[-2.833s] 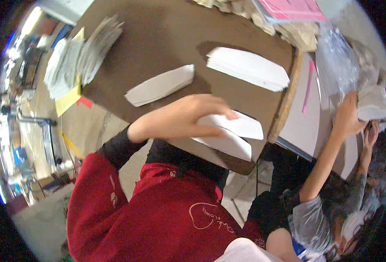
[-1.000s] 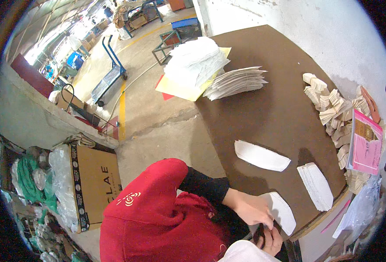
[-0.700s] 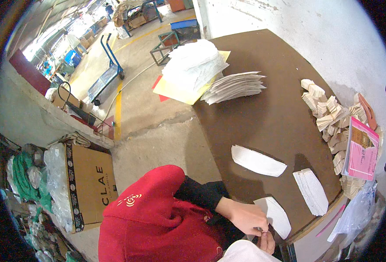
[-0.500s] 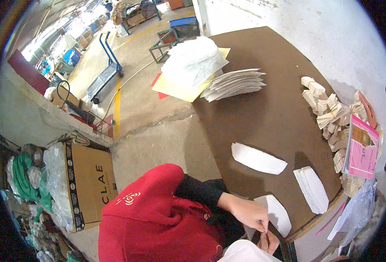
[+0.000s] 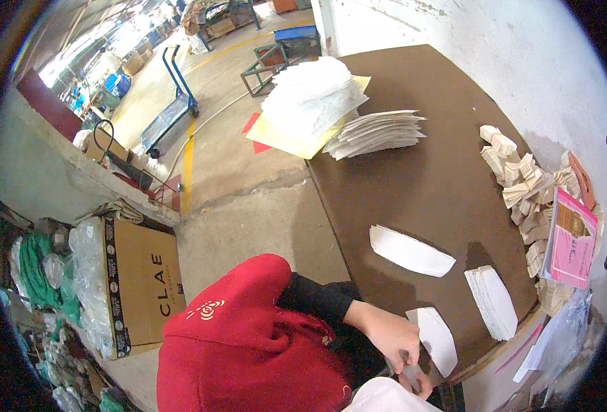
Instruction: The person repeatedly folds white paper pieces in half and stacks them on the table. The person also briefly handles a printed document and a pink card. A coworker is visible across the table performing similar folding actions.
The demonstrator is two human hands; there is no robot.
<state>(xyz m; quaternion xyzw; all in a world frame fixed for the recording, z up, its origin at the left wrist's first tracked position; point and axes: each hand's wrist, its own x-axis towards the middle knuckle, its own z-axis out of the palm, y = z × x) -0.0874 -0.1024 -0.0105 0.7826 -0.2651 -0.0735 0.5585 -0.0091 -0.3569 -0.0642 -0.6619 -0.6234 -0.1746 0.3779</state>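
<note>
My left hand [image 5: 390, 336], coming out of a black cuff, bends down with its fingers pinched together at the table's near edge. Close below it is my right hand [image 5: 420, 385], partly hidden behind a white rounded shape [image 5: 389, 397]. Between the fingertips of both hands shows a small thin pale piece [image 5: 408, 375]; its kind is too small to make out. Beside my left hand lies a white cut paper piece [image 5: 434, 341] with a curved edge. Farther off are a similar white stack [image 5: 412, 251] and a thicker one [image 5: 491, 303].
The brown table [image 5: 448, 185] runs along a white wall. At its far end stand a tall white paper pile [image 5: 314, 96] and a fanned stack [image 5: 375, 134]. Folded beige pieces [image 5: 523, 182] and a pink booklet [image 5: 570, 240] line the right side. A cardboard box [image 5: 145, 281] stands left.
My left hand has shifted slightly and its fingers have curled downward. My right fingers have moved a little, and the pale piece between the hands now shows. The whole view has shifted slightly.
</note>
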